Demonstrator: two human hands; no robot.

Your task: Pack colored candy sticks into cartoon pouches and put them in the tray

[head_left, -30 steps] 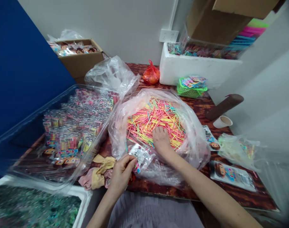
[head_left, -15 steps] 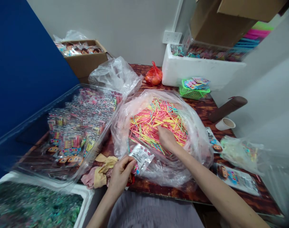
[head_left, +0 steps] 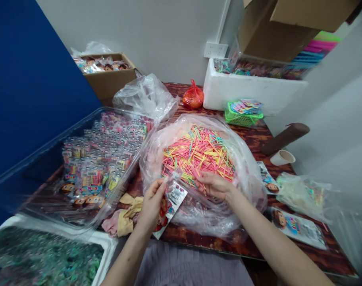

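Observation:
My left hand (head_left: 153, 200) pinches the edge of a small printed packet (head_left: 175, 201) with a clear front and cartoon print. Above the near side of a large clear plastic bag (head_left: 249, 180), my right hand (head_left: 215, 186) is closed around several pink candy-like sticks (head_left: 198, 174), their ends pointing toward the packet. Inside the rolled-down bag lies a heap of thin pink, yellow, green and blue sticks (head_left: 195, 153). Crumpled yellow and pink cloth (head_left: 126, 216) rests beside my left wrist.
At the left, a clear tray (head_left: 121, 212) holds filled packets; a foam box (head_left: 108, 254) stands below it. Behind are a cardboard box (head_left: 109, 83), a red bag (head_left: 193, 97), a white foam box (head_left: 246, 85) and a green basket (head_left: 243, 119). A paper cup (head_left: 282, 157) and brown bottle (head_left: 285, 139) are rightward.
My right hand has come out of the heap, back toward me, with pink sticks in it. My left hand has raised and turned the packet upward.

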